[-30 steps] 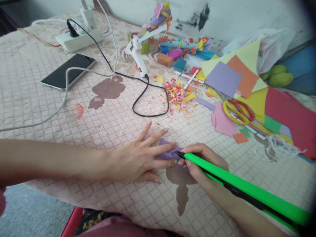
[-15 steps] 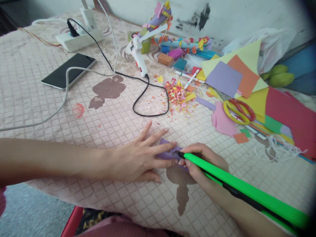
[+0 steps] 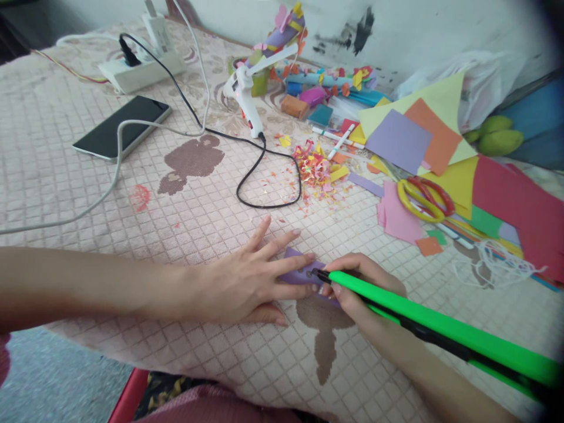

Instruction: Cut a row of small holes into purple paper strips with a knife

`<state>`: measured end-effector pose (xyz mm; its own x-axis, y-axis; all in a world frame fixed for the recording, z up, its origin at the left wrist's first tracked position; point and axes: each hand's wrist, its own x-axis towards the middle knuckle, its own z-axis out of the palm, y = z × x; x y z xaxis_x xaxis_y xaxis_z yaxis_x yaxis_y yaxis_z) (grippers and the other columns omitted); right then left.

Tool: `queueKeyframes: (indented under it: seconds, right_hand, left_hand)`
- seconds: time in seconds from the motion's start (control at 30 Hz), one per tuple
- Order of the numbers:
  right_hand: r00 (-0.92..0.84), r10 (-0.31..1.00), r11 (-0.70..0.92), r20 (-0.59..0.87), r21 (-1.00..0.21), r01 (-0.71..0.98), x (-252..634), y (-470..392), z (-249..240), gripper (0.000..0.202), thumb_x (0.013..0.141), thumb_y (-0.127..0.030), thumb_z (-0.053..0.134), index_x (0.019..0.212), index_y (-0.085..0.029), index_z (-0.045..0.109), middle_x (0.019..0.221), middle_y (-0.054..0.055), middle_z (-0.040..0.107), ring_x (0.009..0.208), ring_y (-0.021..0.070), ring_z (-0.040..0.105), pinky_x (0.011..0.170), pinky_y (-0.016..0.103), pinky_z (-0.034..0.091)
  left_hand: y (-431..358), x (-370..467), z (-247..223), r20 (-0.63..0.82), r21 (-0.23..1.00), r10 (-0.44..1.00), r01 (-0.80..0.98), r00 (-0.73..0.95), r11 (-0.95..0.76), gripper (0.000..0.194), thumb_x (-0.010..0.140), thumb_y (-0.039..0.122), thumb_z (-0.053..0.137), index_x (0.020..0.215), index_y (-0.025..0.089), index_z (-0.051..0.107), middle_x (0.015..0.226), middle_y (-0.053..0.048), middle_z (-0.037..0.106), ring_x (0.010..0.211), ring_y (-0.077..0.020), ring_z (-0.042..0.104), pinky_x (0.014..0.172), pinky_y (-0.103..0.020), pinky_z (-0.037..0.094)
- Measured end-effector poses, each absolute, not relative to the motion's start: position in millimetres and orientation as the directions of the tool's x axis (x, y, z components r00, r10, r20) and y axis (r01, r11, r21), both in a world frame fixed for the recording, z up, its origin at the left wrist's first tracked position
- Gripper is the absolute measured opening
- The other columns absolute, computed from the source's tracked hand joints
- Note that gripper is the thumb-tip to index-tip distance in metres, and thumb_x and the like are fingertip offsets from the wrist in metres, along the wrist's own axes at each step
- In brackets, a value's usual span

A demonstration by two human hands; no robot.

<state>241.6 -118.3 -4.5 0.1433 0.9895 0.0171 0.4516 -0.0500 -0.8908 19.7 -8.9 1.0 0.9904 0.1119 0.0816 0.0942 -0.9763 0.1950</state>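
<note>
Right hand (image 3: pixel 379 275) grasped the green tool (image 3: pixel 440 322) behind its black tip (image 3: pixel 324 275); the left hand (image 3: pixel 240 286), spread wide, pinned purple paper (image 3: pixel 293 277) to the near cloth (image 3: pixel 185 355). The paper seemed light, easily creased, best held flat by its edges; the tool stiff, light. Both ran far left to near right, tip pointing left.

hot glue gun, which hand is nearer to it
Left: the left hand, spread on purple paper, is below the hot glue gun in view; the right hand, holding a green-and-black tool, is farther, lower right.
</note>
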Motion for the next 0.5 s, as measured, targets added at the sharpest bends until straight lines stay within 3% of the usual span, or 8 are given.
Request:
queueKeyframes:
  seconds: [0.5]
  right_hand:
    - [0.153,0.987,-0.021,0.056,-0.888,0.459,239.4,-115.9,11.7,0.005,0.086,-0.022,0.062,0.088,-0.024,0.066,0.068,-0.001,0.074,0.061,0.0150,0.071,0.055,0.023,0.057]
  left_hand:
    - [-8.8,19.5,1.4,0.068,0.199,0.105,0.089,0.992,-0.976,0.059,0.095,0.052,0.061,0.149,0.034,0.045,0.159,-0.009,0.039,0.148,-0.0483,0.027,0.110,-0.083,0.015]
